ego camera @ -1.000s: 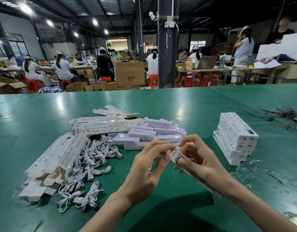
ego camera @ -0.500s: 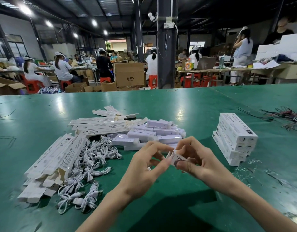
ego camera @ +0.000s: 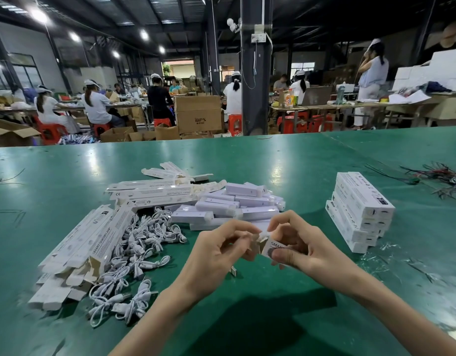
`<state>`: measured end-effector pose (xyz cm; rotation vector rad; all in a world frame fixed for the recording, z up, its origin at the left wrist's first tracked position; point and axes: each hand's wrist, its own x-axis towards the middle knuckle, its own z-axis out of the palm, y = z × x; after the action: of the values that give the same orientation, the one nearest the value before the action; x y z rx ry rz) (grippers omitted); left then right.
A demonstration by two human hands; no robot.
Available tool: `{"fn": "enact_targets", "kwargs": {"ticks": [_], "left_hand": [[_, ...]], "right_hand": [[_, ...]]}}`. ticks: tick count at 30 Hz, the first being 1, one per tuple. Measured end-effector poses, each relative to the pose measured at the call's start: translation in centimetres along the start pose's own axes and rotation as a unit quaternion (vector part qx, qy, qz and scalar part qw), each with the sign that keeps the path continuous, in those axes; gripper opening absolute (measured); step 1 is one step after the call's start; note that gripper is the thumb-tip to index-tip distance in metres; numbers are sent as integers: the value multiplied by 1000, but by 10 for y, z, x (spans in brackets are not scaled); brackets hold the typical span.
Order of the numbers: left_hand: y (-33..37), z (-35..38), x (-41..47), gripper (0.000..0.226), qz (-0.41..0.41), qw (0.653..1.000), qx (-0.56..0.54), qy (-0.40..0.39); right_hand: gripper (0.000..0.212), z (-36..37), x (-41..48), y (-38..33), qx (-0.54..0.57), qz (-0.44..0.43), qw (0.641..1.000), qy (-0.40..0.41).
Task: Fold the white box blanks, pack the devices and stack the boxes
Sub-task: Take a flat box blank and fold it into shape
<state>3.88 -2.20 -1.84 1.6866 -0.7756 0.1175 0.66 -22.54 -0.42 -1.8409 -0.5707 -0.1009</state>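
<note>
White box [ego camera: 272, 246] lies between left hand [ego camera: 216, 253] and right hand [ego camera: 311, 250], both grips pinching its end.

Held close together, the left hand [ego camera: 216, 253] and right hand [ego camera: 305, 249] — both pinching.

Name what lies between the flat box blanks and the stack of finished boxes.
Head view: a heap of white cables, a pile of white devices, left hand and right hand holding a box.
</note>
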Motion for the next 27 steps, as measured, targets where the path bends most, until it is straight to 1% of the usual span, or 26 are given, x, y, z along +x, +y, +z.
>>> {"fn": "enact_targets", "kwargs": {"ticks": [1, 4, 6, 8, 11, 12, 14, 16, 18, 20, 24, 27], "left_hand": [[1, -1, 1, 14, -5, 1000, -15, -2], [4, 0, 2, 22, -20, 997, -68, -5], [1, 2, 3, 23, -30, 996, -78, 10], [-1, 3, 4, 27, -47, 995, -72, 47], [-3, 8, 3, 37, -57, 989, -70, 119], [-2, 10, 3, 38, -56, 986, -71, 142], [-1, 13, 2, 32, -52, 981, -79, 168], [1, 16, 2, 24, -55, 976, -111, 178], [2, 18, 2, 23, -73, 969, -157, 177], [4, 21, 2, 22, -79, 965, -180, 175], [10, 24, -3, 15, -33, 971, -153, 179], [17, 26, -7, 18, -14, 972, -161, 168]], "right_hand": [[25, 0, 0, -1, -5, 0, 1000, 0], [25, -1, 0, -1, -4, -4, 1000, 14], [25, -1, 0, 1, 4, -10, 999, 33], [27, 2, 1, 2, 4, -18, 999, 45], [29, 9, 2, 4, -18, -30, 999, 40], [29, 10, 2, 5, -20, -34, 999, 35], [33, 12, 2, 5, -13, -37, 999, 29], [36, 12, 1, 4, 4, -36, 999, 32], [37, 12, 1, 4, 19, -35, 999, 37], [36, 13, 2, 4, 29, -35, 998, 35], [28, 13, 2, 2, 49, -31, 998, 38], [22, 7, 3, -2, 71, -34, 996, 44]]}}
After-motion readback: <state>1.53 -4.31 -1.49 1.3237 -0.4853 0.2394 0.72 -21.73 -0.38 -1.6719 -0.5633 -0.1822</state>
